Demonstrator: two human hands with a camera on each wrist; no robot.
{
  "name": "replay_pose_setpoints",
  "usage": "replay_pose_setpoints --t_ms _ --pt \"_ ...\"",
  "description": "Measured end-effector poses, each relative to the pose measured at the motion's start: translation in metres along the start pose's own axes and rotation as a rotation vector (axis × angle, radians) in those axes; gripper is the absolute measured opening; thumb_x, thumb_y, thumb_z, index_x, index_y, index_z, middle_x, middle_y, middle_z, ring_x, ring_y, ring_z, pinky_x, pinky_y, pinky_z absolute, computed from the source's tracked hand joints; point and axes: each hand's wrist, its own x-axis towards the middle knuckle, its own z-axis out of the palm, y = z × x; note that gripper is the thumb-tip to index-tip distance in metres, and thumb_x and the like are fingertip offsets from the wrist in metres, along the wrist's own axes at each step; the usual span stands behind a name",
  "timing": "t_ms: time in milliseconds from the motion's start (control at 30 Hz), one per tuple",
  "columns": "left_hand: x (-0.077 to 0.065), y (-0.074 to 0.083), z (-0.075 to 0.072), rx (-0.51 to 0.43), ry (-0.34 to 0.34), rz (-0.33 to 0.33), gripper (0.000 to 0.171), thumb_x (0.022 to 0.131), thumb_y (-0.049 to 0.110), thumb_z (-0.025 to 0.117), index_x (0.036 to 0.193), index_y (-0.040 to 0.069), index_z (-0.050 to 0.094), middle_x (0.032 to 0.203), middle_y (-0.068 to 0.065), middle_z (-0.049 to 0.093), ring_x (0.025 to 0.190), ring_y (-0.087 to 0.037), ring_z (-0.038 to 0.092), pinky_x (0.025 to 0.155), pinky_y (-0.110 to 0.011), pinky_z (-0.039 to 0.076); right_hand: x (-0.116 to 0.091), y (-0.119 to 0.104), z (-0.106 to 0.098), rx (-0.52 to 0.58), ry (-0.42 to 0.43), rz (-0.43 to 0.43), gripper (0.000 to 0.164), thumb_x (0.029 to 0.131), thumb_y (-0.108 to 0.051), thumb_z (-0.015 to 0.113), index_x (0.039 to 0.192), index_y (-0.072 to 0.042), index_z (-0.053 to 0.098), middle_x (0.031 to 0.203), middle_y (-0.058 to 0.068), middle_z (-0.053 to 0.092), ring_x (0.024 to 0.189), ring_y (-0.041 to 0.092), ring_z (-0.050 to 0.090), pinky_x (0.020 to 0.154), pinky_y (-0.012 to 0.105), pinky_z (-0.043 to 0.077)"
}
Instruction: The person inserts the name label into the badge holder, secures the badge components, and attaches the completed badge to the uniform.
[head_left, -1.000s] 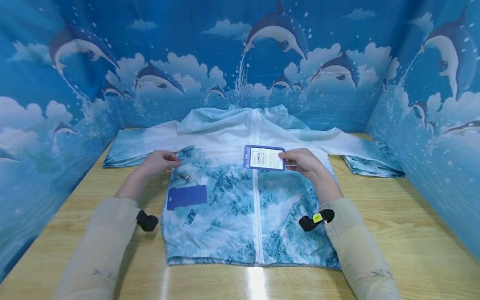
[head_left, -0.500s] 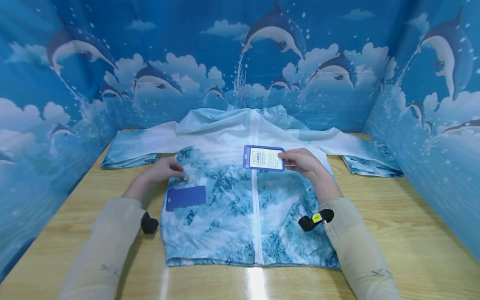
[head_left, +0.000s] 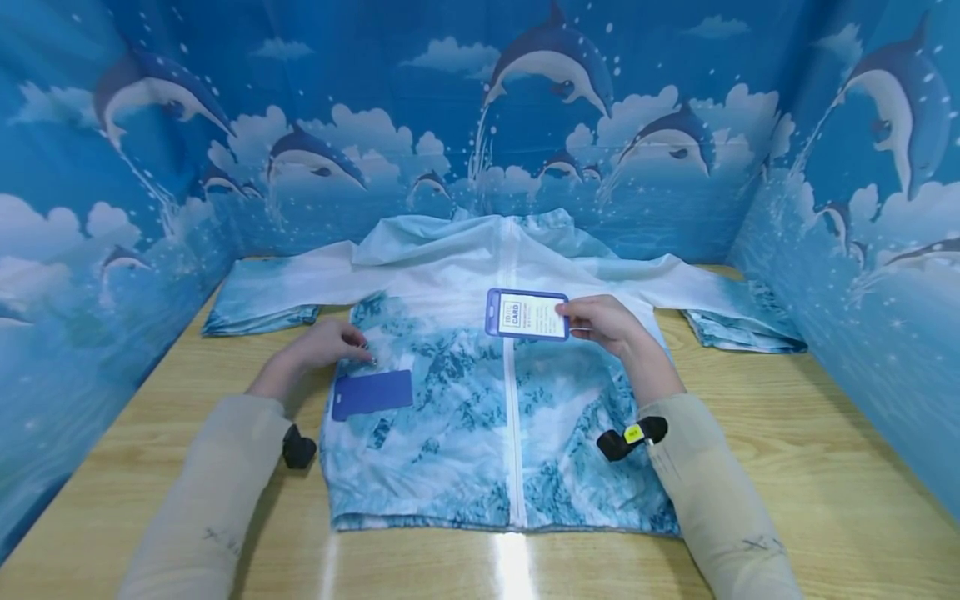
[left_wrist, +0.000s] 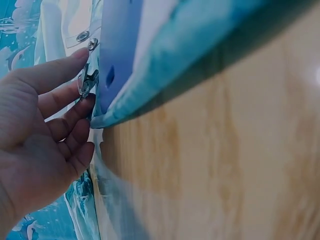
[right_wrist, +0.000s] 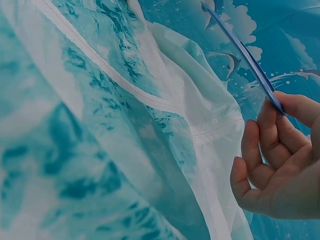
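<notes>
My right hand (head_left: pixel 607 321) pinches one short end of a blue badge holder (head_left: pixel 492 313) with a white ID card in it, held above the jacket's zip. In the right wrist view the badge holder (right_wrist: pixel 245 55) is seen edge-on between thumb and fingers. At the jacket's left side, my left hand (head_left: pixel 322 343) has its fingertips on a small metal badge clip (left_wrist: pixel 86 82) with a clear snap strap, pinched between thumb and fingers. Just below that hand a flat blue cover piece (head_left: pixel 372 395) lies on the jacket (head_left: pixel 450 450). The left fingers partly cover the clip.
The blue and white zip jacket lies spread on a wooden table (head_left: pixel 795 467), its sleeves (head_left: pixel 742 312) reaching to both sides. Blue curtains (head_left: pixel 420 100) printed with dolphins stand behind and at both sides.
My left hand has come down and slightly right onto the metal badge clip and pinches it. The right hand and its badge holder have stayed nearly still.
</notes>
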Motion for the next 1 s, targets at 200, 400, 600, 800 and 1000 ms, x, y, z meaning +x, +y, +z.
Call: replay_pose_setpoints --t_ms 200,400,600,800,1000 --pt "-0.004 0.001 0.0 -0.027 0.014 0.039 0.023 0.081 0.024 0.072 0.078 0.005 0.059 0.07 -0.003 0.05 0.062 -0.018 0.041 0.056 -0.031 0.035 0.0 -0.001 0.0 -0.003 0.002 0.004 0.039 0.091 -0.021 0.06 0.118 0.006 0.057 0.083 0.002 0.065 0.076 0.016 0.058 0.094 0.045 0.035" --pt "-0.008 0.001 -0.001 -0.009 0.057 0.049 0.02 0.083 0.023 0.07 0.081 0.005 0.06 0.075 -0.005 0.054 0.066 -0.019 0.044 0.057 -0.032 0.037 -0.001 0.0 0.001 -0.001 0.003 0.004 0.039 0.091 -0.021 0.06 0.119 0.006 0.057 0.082 0.001 0.065 0.076 0.016 0.057 0.094 0.045 0.035" --pt "-0.01 0.003 -0.004 -0.001 0.081 0.039 0.02 0.085 0.024 0.067 0.087 0.005 0.062 0.081 -0.007 0.057 0.07 -0.02 0.046 0.06 -0.032 0.038 0.0 0.001 0.001 0.008 -0.001 0.001 0.039 0.091 -0.021 0.06 0.119 0.006 0.056 0.082 0.001 0.065 0.076 0.016 0.057 0.094 0.045 0.035" --pt "-0.015 0.011 -0.009 -0.034 0.111 -0.003 0.019 0.086 0.024 0.065 0.09 0.005 0.062 0.089 -0.009 0.058 0.083 -0.024 0.05 0.07 -0.034 0.041 0.001 0.0 0.0 0.007 0.002 -0.001 0.039 0.091 -0.022 0.061 0.118 0.005 0.057 0.083 0.002 0.065 0.076 0.016 0.057 0.093 0.044 0.036" --pt "-0.02 0.019 -0.012 -0.098 0.116 0.044 0.019 0.089 0.022 0.063 0.088 0.003 0.06 0.09 -0.011 0.057 0.084 -0.027 0.05 0.07 -0.037 0.042 0.0 0.002 -0.001 0.019 -0.007 -0.018 0.027 0.09 -0.02 0.061 0.106 0.002 0.063 0.079 0.002 0.065 0.073 0.015 0.057 0.089 0.043 0.038"
